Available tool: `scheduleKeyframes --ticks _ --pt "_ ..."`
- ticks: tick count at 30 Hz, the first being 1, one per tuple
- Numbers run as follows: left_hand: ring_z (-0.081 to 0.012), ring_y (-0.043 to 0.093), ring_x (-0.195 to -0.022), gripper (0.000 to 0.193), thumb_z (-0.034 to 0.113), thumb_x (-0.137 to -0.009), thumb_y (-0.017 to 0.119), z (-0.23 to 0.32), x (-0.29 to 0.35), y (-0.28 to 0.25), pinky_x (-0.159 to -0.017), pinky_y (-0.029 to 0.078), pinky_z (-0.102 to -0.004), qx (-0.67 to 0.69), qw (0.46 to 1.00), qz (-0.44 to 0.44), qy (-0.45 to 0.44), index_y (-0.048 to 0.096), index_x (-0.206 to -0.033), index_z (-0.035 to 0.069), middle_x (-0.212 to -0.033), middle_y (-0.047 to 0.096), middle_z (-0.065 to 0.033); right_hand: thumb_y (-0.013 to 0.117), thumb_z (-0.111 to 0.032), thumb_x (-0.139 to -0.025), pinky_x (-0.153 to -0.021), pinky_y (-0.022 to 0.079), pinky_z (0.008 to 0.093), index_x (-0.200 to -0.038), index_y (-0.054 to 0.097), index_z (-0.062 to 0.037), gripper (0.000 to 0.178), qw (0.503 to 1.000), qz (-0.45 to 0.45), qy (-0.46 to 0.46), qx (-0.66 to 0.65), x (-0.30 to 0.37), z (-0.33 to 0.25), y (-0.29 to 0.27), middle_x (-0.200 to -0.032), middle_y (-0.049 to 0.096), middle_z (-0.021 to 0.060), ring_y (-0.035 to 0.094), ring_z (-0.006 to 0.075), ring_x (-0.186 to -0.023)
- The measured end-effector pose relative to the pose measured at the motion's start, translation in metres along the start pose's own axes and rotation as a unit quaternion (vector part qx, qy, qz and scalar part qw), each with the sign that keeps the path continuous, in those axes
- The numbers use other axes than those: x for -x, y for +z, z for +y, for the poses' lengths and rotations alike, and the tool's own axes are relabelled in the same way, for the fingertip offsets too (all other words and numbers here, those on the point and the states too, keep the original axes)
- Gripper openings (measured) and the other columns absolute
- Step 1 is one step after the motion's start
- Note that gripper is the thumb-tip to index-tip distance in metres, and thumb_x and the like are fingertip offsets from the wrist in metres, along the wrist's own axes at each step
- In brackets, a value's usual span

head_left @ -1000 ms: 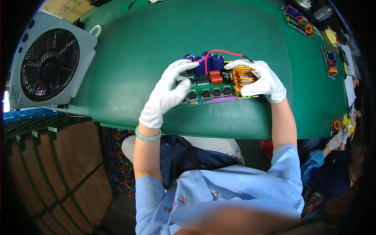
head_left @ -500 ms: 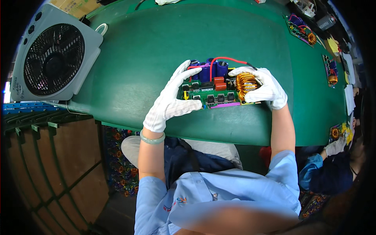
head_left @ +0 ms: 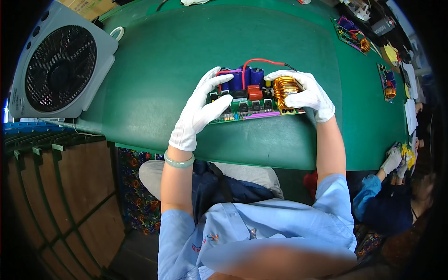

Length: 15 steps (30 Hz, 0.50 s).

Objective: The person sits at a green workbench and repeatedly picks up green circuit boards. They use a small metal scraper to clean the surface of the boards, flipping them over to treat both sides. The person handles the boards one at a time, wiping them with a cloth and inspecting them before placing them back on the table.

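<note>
A green circuit board [head_left: 238, 112] is between my white-gloved hands above the green table. Its left end is in my left hand [head_left: 195, 109], with the fingers by the far edge and the thumb over the parts near the front. My right hand [head_left: 311, 95] grips the right end, fingers and thumb around a copper-wound coil [head_left: 283, 92]. Purple cylindrical capacitors [head_left: 255, 77] stand along the far side, and red blocks [head_left: 255, 92] sit mid-board. A red wire [head_left: 261, 60] arches over the back, its dark end near my right fingers. The board's underside is hidden.
A grey box fan [head_left: 60, 65] stands on the left of the green table [head_left: 210, 37]. Two similar boards, one farther [head_left: 351, 35] and one nearer [head_left: 387, 83], lie at the right. Another person's gloved hand [head_left: 391, 161] is at the right edge. Brown panels [head_left: 84, 177] stand lower left.
My left thumb has shifted from the board's front edge onto its parts. The board now sits a little more tilted between my hands. The whole view has moved slightly.
</note>
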State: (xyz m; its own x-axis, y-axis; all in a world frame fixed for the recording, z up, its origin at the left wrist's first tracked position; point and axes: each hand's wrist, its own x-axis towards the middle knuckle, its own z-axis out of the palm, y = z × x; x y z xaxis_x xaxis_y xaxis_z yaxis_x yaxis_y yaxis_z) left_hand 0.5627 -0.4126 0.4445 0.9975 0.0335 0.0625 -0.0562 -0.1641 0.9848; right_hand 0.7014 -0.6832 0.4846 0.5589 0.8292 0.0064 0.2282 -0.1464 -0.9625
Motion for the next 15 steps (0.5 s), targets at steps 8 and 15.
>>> scheduleKeyframes --ticks 8,15 --pt "-0.0256 0.045 -0.134 0.050 0.037 -0.107 0.034 -0.005 -0.011 -0.005 -0.111 0.034 -0.0374 0.042 0.998 0.029 0.022 0.060 -0.129 0.001 -0.141 0.052 -0.0174 0.075 -0.027 -0.075 -0.100 0.046 0.0334 -0.121 0.065 0.0009 0.054 0.997 0.010 -0.006 -0.082 -0.002 0.004 0.002 -0.120 0.066 0.0106 0.061 0.0181 -0.110" --pt "-0.0297 0.054 -0.125 0.067 0.041 -0.108 0.024 0.015 0.009 -0.014 -0.112 0.035 -0.0405 -0.033 0.993 0.111 0.017 0.072 -0.103 -0.006 -0.127 0.063 -0.0212 0.074 -0.029 -0.077 -0.099 0.046 0.0330 -0.121 0.065 0.0009 0.054 0.999 0.004 -0.013 -0.043 0.000 0.002 0.002 -0.119 0.066 0.0104 0.061 0.0179 -0.108"
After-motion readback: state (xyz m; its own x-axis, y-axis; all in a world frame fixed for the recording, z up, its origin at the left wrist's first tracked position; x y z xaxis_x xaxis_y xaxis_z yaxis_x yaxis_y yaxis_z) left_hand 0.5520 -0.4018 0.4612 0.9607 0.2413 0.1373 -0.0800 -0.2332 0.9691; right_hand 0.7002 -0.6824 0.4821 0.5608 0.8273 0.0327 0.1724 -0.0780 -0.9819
